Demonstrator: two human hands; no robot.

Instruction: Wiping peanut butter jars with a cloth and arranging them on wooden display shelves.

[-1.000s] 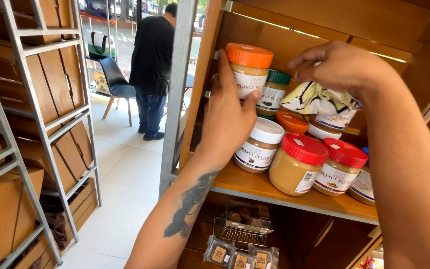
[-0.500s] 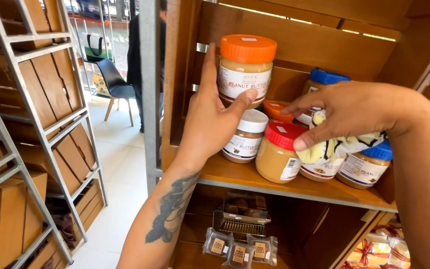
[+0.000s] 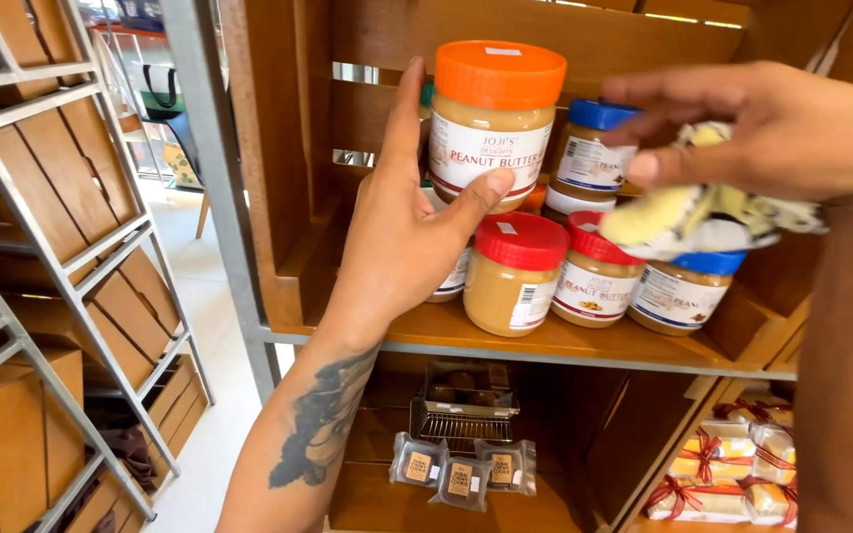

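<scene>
My left hand grips a peanut butter jar with an orange lid, held upright above the wooden shelf. My right hand is at the upper right, closed on a crumpled yellow and white cloth that hangs over the jars. Below it stand jars with red lids, another red-lidded jar and a blue-lidded jar. A second blue-lidded jar sits stacked behind them.
The lower shelf holds a wire basket, small wrapped brownies and ribbon-tied boxes at the right. A grey metal rack with wooden crates stands at the left, with a pale floor between.
The view has drawn closer to the shelf. My left hand has kept hold of the orange-lidded jar. My right hand with the cloth has lifted up and to the right, off the jars.
</scene>
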